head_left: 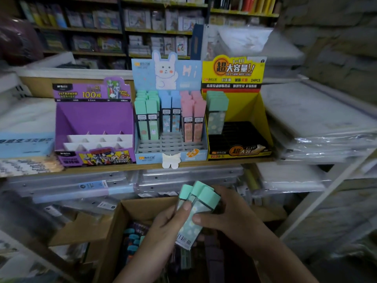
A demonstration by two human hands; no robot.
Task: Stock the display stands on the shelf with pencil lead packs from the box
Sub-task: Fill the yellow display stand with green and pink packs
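**Three stands on the shelf, one handful of mint-capped packs below**

Several pencil lead packs (195, 209) are held as a bundle above the cardboard box (122, 211), and both hands are grasping it. The left hand (163, 223) has its thumb pressed across the front pack. The right hand (230, 217) wraps the far side, its thumb on the same face. Each grip is closed on the bundle, neither slack.

The bundle's long axis runs from the barcode end, low and near the person, up to the mint caps, which tilt toward the shelf (122, 167). From there the yellow display stand (259, 119) lies up and to the right. The right hand is the nearer one.

That stand looks like the target, since the matching mint packs (217, 111) already stand upright at its left rear (same cap, same pale flower print). To seat there, the packs would probably need to be brought upright with the caps on top.

The yellow stand's black slotted tray is open across its front and right. The blue rabbit stand (151, 157) is filled at the back, with bare slots in front. The purple stand (91, 115) holds no packs. Plastic-wrapped stacks (318, 123) crowd the shelf just right of the yellow stand, so the approach looks freest from the front.
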